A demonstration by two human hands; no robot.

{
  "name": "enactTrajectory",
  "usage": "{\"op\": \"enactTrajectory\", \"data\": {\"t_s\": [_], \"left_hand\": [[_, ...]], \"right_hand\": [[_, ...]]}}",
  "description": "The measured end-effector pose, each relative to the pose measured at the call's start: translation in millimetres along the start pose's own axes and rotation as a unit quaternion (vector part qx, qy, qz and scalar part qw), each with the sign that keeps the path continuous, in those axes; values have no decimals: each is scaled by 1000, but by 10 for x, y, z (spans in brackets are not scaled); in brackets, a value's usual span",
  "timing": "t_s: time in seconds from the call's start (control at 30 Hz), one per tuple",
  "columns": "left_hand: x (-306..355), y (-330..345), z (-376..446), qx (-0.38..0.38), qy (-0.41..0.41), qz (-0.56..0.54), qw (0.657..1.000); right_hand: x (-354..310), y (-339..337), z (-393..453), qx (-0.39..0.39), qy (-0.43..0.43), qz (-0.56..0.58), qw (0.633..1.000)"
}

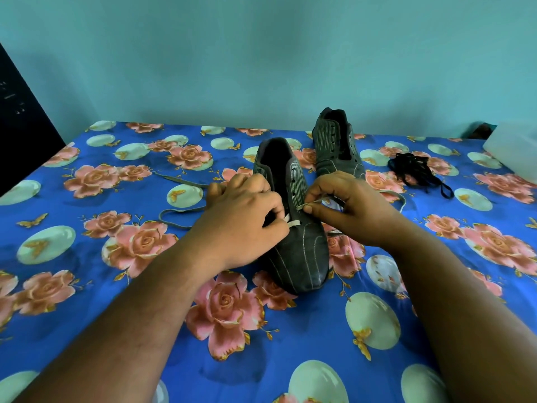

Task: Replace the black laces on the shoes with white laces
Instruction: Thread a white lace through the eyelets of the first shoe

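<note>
Head view: the left hand (247, 216) pinches the white lace (292, 223) at a low eyelet of the near shoe (293, 228) at frame centre, while the right hand (348, 207) pinches the lace tip. Loose lace trails left across the floral bed (87, 257). Behind sit the unlaced second shoe (337, 144) and the black laces (415, 170), upper right. A frayed tip could miss its eyelet

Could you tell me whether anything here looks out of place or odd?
Nothing is damaged or spilled. The black laces lie in a loose tangle on the bedsheet, and the far shoe has empty eyelets.
</note>
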State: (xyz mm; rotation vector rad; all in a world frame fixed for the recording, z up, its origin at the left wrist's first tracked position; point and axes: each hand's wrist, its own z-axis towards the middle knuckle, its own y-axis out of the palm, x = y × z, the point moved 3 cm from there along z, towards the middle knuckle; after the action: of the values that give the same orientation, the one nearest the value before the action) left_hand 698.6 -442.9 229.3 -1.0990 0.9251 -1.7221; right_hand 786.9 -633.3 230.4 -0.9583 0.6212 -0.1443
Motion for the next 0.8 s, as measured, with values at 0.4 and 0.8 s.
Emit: {"op": "enactTrajectory", "data": {"t_s": [0.4, 0.8], "left_hand": [[-450, -16, -9, -26, -121, -302, 945], [-529, 86, -20, -101, -42, -334, 936]], "right_hand": [[73, 8, -35, -34, 113, 209, 971], [113, 18, -12, -3, 145, 240, 960]]}}
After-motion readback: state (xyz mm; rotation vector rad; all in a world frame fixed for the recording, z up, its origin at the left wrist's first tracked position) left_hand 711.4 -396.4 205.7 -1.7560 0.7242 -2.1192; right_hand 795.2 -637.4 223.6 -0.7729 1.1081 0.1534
